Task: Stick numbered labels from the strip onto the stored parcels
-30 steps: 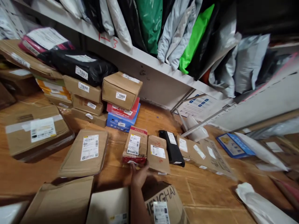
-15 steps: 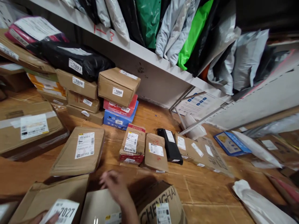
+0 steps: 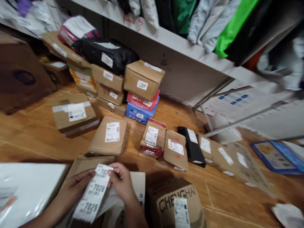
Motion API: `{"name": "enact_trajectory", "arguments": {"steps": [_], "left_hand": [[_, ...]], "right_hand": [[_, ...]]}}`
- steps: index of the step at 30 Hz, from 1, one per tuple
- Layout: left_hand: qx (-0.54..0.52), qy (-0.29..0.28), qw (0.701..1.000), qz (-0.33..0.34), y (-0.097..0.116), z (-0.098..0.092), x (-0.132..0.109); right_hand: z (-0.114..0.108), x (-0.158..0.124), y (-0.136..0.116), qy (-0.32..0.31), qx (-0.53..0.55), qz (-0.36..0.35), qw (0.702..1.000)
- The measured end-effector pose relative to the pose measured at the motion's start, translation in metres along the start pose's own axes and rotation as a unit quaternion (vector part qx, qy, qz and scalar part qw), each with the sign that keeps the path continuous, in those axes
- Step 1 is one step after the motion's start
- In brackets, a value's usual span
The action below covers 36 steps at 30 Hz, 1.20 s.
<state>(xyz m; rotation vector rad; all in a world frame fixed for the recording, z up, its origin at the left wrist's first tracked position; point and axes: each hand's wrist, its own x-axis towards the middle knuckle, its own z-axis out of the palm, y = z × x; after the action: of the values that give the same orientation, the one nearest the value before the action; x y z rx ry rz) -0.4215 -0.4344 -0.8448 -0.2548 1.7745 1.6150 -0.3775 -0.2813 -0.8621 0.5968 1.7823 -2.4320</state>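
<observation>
A strip of white number labels (image 3: 91, 194) hangs between my hands, printed 7028 and 7029, with the number on its top label partly covered. My left hand (image 3: 77, 183) grips the strip at its upper left edge. At the upper right corner, the thumb and fingers of my right hand (image 3: 121, 180) pinch it. Below and behind the strip lie an open-flapped brown carton (image 3: 82, 163) and a paler box (image 3: 140, 186), both partly hidden by my arms. To the right stands a brown carton (image 3: 169, 205) lettered CHENGHAI, with a shipping label on its face.
A row of labelled parcels, including a red-trimmed box (image 3: 152, 139) and a black package (image 3: 192, 147), lies on the wooden floor (image 3: 225, 196). Stacked boxes (image 3: 111, 82) stand beneath a shelf (image 3: 175, 44) of bagged parcels. A white package (image 3: 42, 172) is at lower left.
My right hand has come over from the left to the label strip and now pinches its top. The strip has risen and more labels show. My view has turned left.
</observation>
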Motion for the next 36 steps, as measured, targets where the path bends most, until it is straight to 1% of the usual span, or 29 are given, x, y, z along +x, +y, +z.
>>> {"name": "enact_trajectory", "arguments": {"steps": [3,6,9,14,17,20,22,25,27,29,31,34,36], "left_hand": [[-0.095,-0.024,0.995,-0.026,0.006,0.002,-0.006],[-0.120,-0.026,0.992,-0.020,0.011,0.003,-0.010],[-0.120,-0.042,0.992,-0.015,0.012,0.002,-0.011],[-0.053,-0.035,0.998,-0.003,0.009,0.001,-0.010],[0.012,-0.005,1.000,0.016,0.002,0.001,-0.008],[0.061,0.028,0.997,0.038,-0.010,-0.001,-0.003],[0.086,0.051,0.993,0.057,-0.019,-0.002,0.001],[0.118,0.088,0.987,0.069,-0.030,-0.006,0.008],[0.122,0.094,0.986,0.070,-0.033,-0.008,0.012],[0.119,0.077,0.988,0.065,-0.032,-0.009,0.016],[0.114,0.047,0.990,0.064,-0.027,-0.008,0.020],[0.117,-0.019,0.989,0.083,-0.015,-0.006,0.025],[0.150,-0.078,0.982,0.081,-0.007,-0.010,0.027]], "right_hand": [[0.002,-0.001,-0.006,-0.018,-0.025,-0.006,1.000],[0.004,-0.002,-0.009,-0.023,-0.037,-0.010,0.999],[0.006,-0.002,-0.008,-0.017,-0.043,-0.011,0.999],[0.006,0.000,-0.001,0.001,-0.040,-0.005,0.999],[0.008,0.001,0.008,0.034,-0.037,-0.002,0.999],[0.012,0.001,0.020,0.042,-0.029,0.005,0.999],[0.016,0.001,0.027,0.044,-0.031,0.005,0.999],[0.022,0.004,0.037,0.064,-0.029,0.004,0.998],[0.024,0.007,0.040,0.070,-0.032,0.002,0.997],[0.026,0.011,0.041,0.077,-0.057,-0.017,0.995],[0.025,0.015,0.040,0.096,-0.093,-0.050,0.990],[0.020,0.019,0.038,0.135,-0.124,-0.089,0.979],[0.009,0.022,0.037,0.159,-0.126,-0.100,0.974]]}}
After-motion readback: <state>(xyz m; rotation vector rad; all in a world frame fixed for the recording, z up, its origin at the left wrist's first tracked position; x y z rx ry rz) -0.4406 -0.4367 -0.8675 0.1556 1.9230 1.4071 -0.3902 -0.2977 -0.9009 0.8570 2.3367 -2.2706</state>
